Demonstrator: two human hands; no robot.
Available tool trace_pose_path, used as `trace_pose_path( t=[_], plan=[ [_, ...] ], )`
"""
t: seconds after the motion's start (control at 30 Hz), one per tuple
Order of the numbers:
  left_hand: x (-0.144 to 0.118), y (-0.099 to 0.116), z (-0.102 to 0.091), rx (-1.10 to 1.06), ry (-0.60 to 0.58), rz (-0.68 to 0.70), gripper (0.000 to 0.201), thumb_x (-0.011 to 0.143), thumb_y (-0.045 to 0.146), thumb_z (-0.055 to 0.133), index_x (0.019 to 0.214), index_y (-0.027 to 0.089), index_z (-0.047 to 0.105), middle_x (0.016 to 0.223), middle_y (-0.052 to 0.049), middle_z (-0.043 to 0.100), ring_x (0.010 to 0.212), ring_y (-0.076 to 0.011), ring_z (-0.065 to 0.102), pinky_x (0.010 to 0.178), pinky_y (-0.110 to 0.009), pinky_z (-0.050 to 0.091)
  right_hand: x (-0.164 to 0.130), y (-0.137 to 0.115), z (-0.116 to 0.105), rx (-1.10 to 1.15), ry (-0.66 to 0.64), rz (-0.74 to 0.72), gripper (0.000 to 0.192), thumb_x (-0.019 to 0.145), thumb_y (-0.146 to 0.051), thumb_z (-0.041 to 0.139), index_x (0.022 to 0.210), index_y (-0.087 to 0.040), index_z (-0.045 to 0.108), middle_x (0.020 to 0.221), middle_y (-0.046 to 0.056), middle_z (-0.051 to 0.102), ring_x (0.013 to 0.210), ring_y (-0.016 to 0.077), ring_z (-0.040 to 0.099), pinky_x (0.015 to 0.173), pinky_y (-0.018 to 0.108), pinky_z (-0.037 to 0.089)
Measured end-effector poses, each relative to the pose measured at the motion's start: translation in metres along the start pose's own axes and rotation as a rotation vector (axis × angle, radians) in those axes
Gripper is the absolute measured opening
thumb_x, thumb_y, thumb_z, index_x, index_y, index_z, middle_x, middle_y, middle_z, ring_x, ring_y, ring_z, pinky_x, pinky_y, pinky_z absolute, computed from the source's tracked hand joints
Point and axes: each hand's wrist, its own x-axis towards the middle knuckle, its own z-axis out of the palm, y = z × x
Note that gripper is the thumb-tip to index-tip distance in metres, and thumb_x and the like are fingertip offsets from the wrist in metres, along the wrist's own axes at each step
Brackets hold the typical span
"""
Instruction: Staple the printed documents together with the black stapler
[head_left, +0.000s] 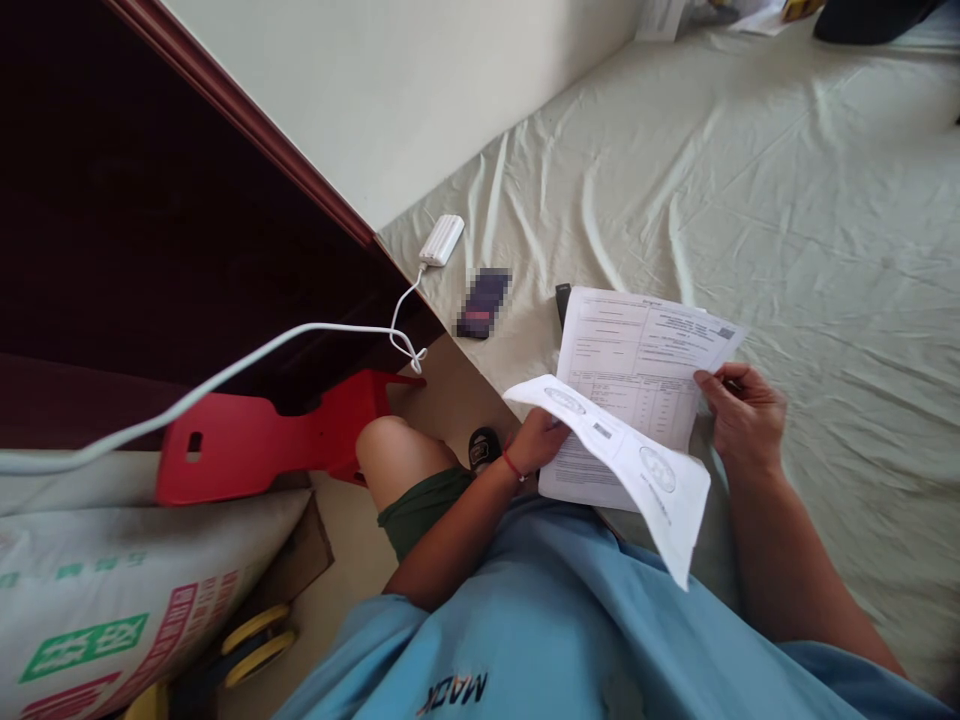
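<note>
My right hand (752, 415) pinches the right edge of a printed document (611, 340), a white sheet with a table, lines of small text and a square code at the upper right corner. My left hand (538, 440), with a red string at its wrist, is closed at the left side of the papers. A creased white paper (622, 440) with round stamps curves over the lower part of the document. It hides the left fingertips. Behind the document's upper left corner, the end of a dark object (563, 300) sticks out.
A blurred-out phone (484, 303) and a white power bank (442, 241) with a white cable (300, 330) lie on the pale sheet-covered surface (840, 220). To the left are a red plastic chair (247, 445), a printed sack (135, 580) and yellow-rimmed rolls (259, 640).
</note>
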Motion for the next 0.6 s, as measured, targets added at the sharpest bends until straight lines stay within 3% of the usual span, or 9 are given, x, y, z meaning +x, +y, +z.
trace_pose_path(
  t=[0.23,0.43,0.6],
  plan=[
    [-0.0081,0.0027,0.0045,0.0,-0.012,-0.026,0.051,0.078,0.065,0.078,0.086,0.014,0.074,0.087,-0.009,0.078,0.084,-0.0259,0.07,0.079,-0.036,0.056,0.001,0.0056,-0.0039,0.01,-0.028,-0.033,0.032,0.063,-0.04,0.096,0.076,-0.025,0.07,0.069,-0.005,0.059,0.057,0.0107,0.046,0.051,0.027,0.037],
    [-0.0058,-0.0007,0.0061,-0.029,-0.026,-0.01,0.058,0.076,0.07,0.078,0.088,0.014,0.075,0.091,-0.011,0.079,0.084,-0.0257,0.071,0.081,-0.037,0.057,0.0007,0.0017,-0.0036,0.03,-0.026,-0.066,0.034,0.061,-0.04,0.098,0.074,-0.024,0.07,0.069,-0.004,0.06,0.061,0.012,0.05,0.057,0.028,0.044],
    [-0.0046,-0.0066,0.0063,-0.089,-0.045,0.018,0.064,0.078,0.073,0.078,0.1,0.013,0.078,0.105,-0.014,0.082,0.098,-0.0292,0.075,0.092,-0.04,0.059,-0.0008,-0.0019,-0.0023,0.016,-0.035,-0.035,0.034,0.059,-0.039,0.096,0.073,-0.023,0.07,0.069,-0.002,0.065,0.063,0.0139,0.055,0.059,0.029,0.045]
  ],
)
